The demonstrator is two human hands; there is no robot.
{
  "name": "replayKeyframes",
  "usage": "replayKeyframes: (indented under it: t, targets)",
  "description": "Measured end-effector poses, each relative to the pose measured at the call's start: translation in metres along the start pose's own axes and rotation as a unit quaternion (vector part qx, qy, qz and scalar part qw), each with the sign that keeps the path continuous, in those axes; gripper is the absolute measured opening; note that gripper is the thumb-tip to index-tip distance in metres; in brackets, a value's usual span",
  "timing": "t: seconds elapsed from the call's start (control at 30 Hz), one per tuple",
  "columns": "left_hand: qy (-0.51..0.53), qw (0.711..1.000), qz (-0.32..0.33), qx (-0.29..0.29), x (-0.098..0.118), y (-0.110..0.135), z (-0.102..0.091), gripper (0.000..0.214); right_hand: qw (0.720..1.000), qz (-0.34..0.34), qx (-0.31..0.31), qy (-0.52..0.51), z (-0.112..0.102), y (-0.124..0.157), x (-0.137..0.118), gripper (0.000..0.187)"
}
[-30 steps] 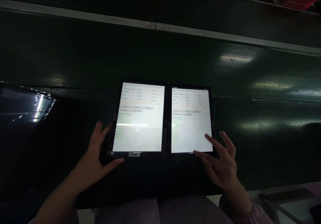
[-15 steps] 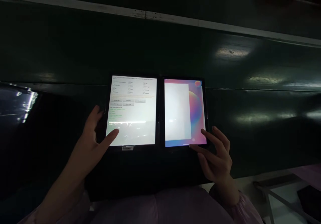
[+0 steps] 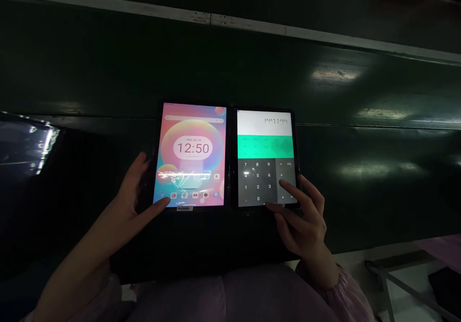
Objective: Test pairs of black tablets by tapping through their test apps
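Two tablets lie side by side, nearly touching, on a dark green glossy surface [image 3: 360, 91], close to its near edge. The left tablet [image 3: 192, 144] shows a home screen with a 12:50 clock; the right tablet [image 3: 264, 134] shows a calculator keypad [image 3: 257, 182]. The left hand [image 3: 131, 202] stands open against the left tablet's left edge, its thumb [image 3: 160, 204] on the lower screen by the app icons [image 3: 194, 195]. The right hand [image 3: 298, 221] curves over the right tablet's lower right corner, a forefinger on the keypad (grip or light rest, I cannot tell). Stray digit contact could trigger wrong keys or apps, and a careless nudge could slide a tablet toward the edge.
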State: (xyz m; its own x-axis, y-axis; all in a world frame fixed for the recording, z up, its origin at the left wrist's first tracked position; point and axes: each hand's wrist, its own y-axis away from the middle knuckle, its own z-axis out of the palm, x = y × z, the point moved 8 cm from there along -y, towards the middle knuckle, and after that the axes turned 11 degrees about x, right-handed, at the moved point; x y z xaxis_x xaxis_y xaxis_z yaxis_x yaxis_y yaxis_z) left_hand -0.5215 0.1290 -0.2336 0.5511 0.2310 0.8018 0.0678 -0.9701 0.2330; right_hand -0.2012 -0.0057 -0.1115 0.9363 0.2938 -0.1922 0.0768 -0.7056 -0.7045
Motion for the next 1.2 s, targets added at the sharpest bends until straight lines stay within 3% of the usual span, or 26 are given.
replayKeyframes:
  t: [0.23,0.47,0.67,0.97,1.2]
  targets:
    - [0.032,0.999,0.003,-0.012,-0.002,0.002,0.001,0.134,1.0,-0.005,0.0,-0.03,0.015,-0.015,-0.008,0.022]
    - [0.03,0.999,0.026,0.0,-0.002,0.001,0.001,0.122,0.999,0.004,0.03,-0.014,0.009,-0.018,0.0,0.022]
    - [0.081,0.995,0.041,-0.045,-0.005,-0.004,0.002,0.114,1.0,-0.008,0.017,-0.006,0.009,-0.019,0.002,0.023]
    - [0.124,0.991,-0.02,-0.039,-0.013,-0.016,-0.001,0.132,0.998,0.02,0.026,0.046,-0.009,-0.026,0.028,0.029]
    - [0.183,0.982,-0.049,-0.007,-0.023,-0.022,-0.004,0.126,0.99,0.074,0.051,0.107,-0.001,-0.034,0.068,0.028]
